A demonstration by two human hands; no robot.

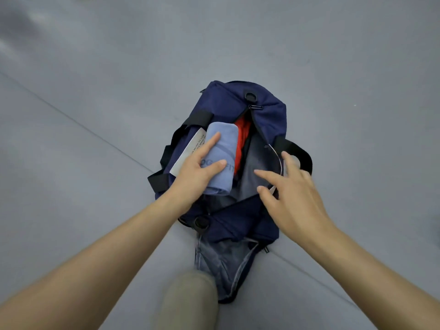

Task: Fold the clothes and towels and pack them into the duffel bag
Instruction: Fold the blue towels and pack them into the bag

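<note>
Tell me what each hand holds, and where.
Left hand rests straight fingers on the blue towel, at its near half; right hand touches the duffel bag at its opening edge. No closed grip shows.

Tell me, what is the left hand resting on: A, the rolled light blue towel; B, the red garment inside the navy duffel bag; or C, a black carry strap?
A: the left hand lies flat on the rolled light blue towel.
</note>
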